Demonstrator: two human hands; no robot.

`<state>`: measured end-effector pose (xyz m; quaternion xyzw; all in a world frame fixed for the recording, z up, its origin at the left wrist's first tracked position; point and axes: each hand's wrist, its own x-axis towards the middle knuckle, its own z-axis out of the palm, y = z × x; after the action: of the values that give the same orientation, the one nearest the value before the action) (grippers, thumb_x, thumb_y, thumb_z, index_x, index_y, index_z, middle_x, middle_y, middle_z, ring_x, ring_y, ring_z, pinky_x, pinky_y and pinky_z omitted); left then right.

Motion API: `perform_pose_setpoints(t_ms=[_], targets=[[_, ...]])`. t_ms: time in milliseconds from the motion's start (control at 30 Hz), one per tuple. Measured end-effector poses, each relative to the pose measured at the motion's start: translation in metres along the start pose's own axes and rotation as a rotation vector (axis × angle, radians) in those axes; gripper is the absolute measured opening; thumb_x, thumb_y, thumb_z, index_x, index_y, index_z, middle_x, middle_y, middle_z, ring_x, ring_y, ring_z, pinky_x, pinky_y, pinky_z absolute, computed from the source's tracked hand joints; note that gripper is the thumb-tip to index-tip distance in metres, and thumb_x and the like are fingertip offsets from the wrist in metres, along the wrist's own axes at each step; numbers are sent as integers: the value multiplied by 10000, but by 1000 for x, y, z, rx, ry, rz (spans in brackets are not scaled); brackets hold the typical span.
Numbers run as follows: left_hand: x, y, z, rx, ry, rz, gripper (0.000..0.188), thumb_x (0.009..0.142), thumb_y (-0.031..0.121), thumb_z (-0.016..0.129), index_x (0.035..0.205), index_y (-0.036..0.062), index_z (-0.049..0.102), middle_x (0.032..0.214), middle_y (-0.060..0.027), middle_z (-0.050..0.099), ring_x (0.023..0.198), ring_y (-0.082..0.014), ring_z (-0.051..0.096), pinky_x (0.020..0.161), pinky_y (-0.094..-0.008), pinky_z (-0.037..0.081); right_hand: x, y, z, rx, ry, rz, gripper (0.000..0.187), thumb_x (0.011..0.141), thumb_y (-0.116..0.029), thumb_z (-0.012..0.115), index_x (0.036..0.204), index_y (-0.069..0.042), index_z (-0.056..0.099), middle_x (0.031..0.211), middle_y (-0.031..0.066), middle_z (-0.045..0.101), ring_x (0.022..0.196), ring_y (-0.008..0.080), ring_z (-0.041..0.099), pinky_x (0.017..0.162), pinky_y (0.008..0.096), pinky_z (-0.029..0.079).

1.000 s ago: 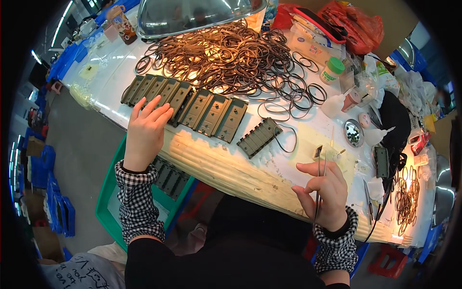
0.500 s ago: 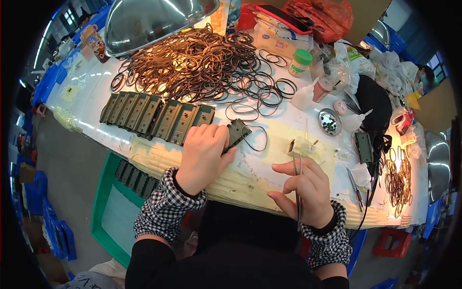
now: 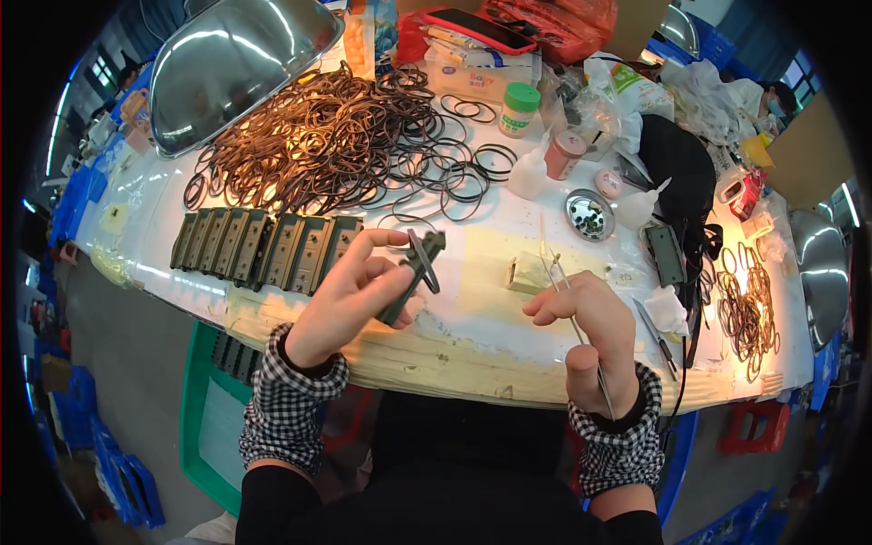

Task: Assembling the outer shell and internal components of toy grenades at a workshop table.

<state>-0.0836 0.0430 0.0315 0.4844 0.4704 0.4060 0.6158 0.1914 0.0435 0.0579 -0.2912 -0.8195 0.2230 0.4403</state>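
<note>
My left hand [image 3: 341,300] is closed on a dark green plastic housing [image 3: 398,307], tilted up above the table's front edge. A dark rubber ring [image 3: 421,252] hangs at the housing's upper end, by my forefinger. Metal tweezers [image 3: 574,329] lie in my right hand [image 3: 599,313], with their tips pointing away from me. Those tips are close to a small cream block [image 3: 524,275] and a thin stick [image 3: 542,234]; whether they touch either I cannot tell. To the left of my left hand, several similar green housings [image 3: 295,250] stand in a row.
Behind the row lies a big heap of dark rubber rings [image 3: 309,136] under a metal lamp shade [image 3: 238,68]. A round dish of small green pieces [image 3: 590,216], white bottles [image 3: 527,174] and a green-capped jar [image 3: 520,109] stand right of centre. Below left is a green bin [image 3: 193,413].
My left hand has lifted the housing off the table and tilted it, the rubber ring coming up with it. My right hand has turned, keeping the tweezers. The whole view has shifted slightly.
</note>
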Motion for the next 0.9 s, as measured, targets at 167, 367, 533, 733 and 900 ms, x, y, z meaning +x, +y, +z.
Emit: perform_pose_setpoints(t_ms=[167,367,533,733,900], targets=[[-5,13,10,1246,191,532,451,820,81,645,1249,24,516,925,-88,583,899,-259,605,792,-358,505,-1,1,4,-58,-57,-7,546,924,-568,487,860,-36,593,757,90,576,708,279,566,640,344,454],[-6,33,2,1708,233,792,468,761,49,571,1228,29,561,964,-54,556,989,-217,560,963,-366,449,2,-2,5,-49,-61,-13,525,900,-564,527,855,-45,593,760,85,572,710,275,559,643,350,458],[5,64,5,1903,184,834,426,779,47,541,1199,-26,559,1016,-91,568,1037,-249,562,1051,-409,416,5,-5,2,-67,-86,-18,517,893,-559,540,853,-47,593,769,84,578,723,273,565,649,348,461],[-8,80,-11,1809,14,578,487,715,22,646,1190,-27,549,1019,-108,555,989,-291,557,926,-385,445,3,-4,2,-43,-69,-28,492,892,-536,558,852,-47,591,774,80,582,734,271,571,659,351,465],[-5,75,-16,1608,34,454,589,707,27,712,1263,-21,524,1082,-124,551,1007,-304,557,843,-387,473,4,-6,2,-42,-74,-48,481,888,-529,567,854,-49,590,781,78,587,744,272,578,664,349,468]])
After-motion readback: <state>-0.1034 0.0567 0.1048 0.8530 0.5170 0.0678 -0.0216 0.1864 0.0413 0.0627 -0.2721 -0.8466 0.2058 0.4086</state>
